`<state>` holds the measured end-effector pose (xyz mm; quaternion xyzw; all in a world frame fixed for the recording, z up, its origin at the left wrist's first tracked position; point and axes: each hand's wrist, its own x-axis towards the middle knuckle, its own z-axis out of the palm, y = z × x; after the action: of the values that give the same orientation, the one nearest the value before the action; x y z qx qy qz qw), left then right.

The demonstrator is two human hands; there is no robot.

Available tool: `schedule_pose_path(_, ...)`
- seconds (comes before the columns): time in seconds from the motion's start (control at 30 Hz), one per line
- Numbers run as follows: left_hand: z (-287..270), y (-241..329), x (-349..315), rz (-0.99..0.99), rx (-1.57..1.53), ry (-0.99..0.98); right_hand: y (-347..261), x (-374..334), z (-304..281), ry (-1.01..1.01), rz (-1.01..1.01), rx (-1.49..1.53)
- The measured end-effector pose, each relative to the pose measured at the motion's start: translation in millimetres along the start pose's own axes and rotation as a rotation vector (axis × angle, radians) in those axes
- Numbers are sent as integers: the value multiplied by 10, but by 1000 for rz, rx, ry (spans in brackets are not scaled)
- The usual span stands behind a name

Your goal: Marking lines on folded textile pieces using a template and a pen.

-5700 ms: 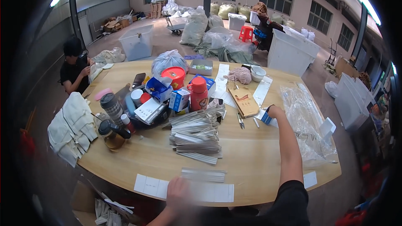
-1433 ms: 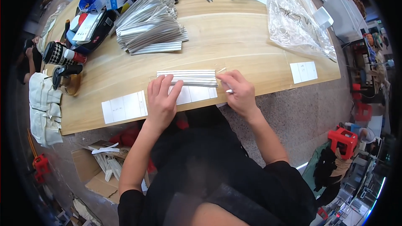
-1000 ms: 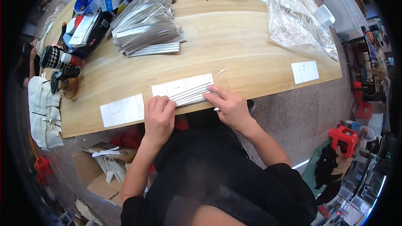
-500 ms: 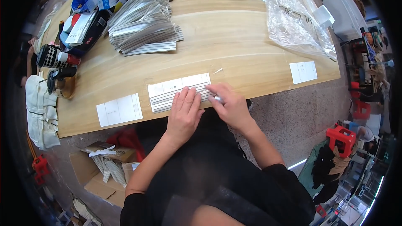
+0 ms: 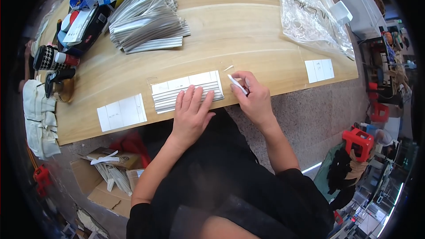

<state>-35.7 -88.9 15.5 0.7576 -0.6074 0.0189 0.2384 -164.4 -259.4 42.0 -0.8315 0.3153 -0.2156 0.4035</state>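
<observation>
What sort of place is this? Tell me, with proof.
Probably a textile workshop: a heap of striped strips on a wooden table, with pale cloth at its left edge.

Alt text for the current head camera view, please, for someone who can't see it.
A person's left hand rests on striped strips laid over a white paper sheet on a wooden table, while the right hand holds a white pen-like tool. Beyond lie a pile of similar strips and, to the right, a clear plastic bag.

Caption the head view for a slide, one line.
Left grip rests spread on striped strips lying over a white card; right grip holds a white pen-like stick beside them.
</observation>
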Motion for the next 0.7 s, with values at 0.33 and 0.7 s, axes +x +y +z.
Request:
schedule_pose_path(0.33, 113, 62, 34, -8, 151, -3, 92, 26, 194, -113, 72, 430)
schedule_pose_path(0.7, 155, 93, 18, -22, 179, 10, 78, 61, 281, -42, -160, 107)
